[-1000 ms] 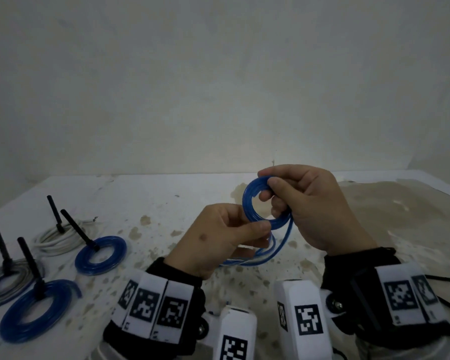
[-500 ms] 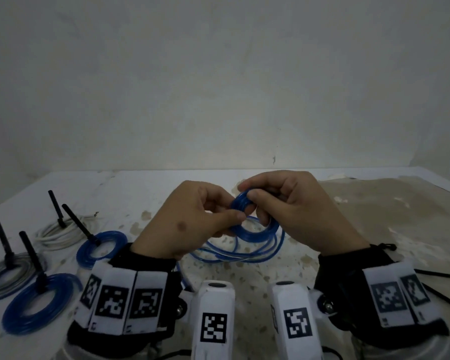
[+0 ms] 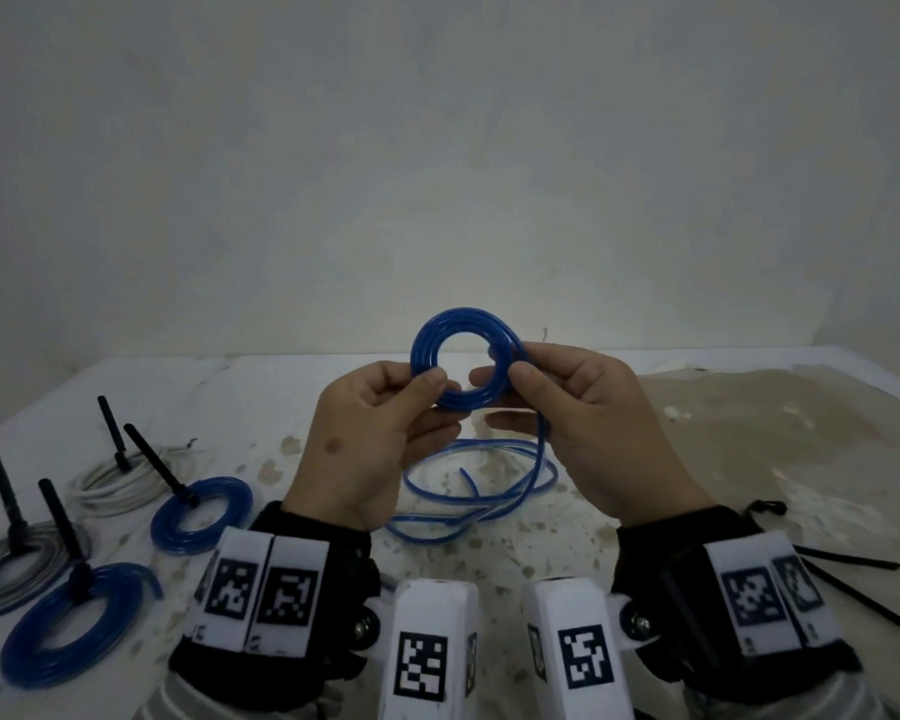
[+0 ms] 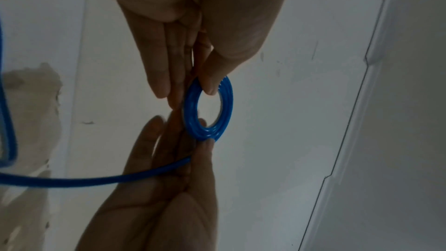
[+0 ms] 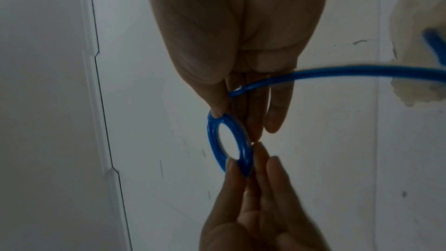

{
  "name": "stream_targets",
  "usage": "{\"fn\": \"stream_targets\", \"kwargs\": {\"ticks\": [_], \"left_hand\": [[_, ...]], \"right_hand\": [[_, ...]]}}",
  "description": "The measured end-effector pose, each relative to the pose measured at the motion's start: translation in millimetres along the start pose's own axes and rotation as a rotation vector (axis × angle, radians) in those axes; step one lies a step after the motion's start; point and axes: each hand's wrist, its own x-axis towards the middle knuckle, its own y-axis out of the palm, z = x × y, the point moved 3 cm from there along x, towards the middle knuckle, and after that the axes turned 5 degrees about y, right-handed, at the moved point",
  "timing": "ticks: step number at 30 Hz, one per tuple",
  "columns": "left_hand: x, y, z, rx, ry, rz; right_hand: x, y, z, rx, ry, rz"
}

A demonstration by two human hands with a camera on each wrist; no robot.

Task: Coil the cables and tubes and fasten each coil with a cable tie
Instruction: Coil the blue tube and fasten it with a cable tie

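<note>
Raised since half a second ago, both hands now hold the blue coil point(image 3: 461, 356) upright above the table point(image 3: 749, 433), open room all round. Left hand point(image 3: 375, 433) pinches its lower-left rim, right hand point(image 3: 593, 418) its right rim. Loose tube point(image 3: 479, 491) trails below; tied coils point(image 3: 201, 514) lie left, cable ties point(image 3: 848, 563) right.

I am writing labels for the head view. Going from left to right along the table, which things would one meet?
Grey coil → large blue coil → white coil → small blue coil → left hand → blue tube coil → right hand → loose black cable ties.
</note>
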Motion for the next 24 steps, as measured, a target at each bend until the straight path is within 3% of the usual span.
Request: {"fn": "stream_targets", "kwargs": {"ticks": [4,9,12,17,20,24], "left_hand": [[-3.1,5.5,9.4,0.009,-0.114,0.094],[-11.5,12.7,21.9,0.203,-0.172,0.229],[-9.2,10.1,17.3,0.329,-0.107,0.25],[-4.3,0.4,-3.6,0.44,0.129,0.248],[-7.5,0.8,-6.2,0.425,0.118,0.288],[-6.1,-0.7,-6.2,0.335,0.116,0.224]], "right_hand": [[1.3,0.3,2.0,0.128,-0.015,-0.019],[0.4,-7.3,3.0,0.014,-0.005,-0.009],[-1.3,-8.5,6.0,-0.112,-0.001,0.041],[-4.6,-6.6,9.2,-0.339,-0.031,0.103],[-4.0,-5.8,9.4,-0.357,-0.049,0.088],[-3.2,-4.7,9.9,-0.311,-0.055,0.028]]}}
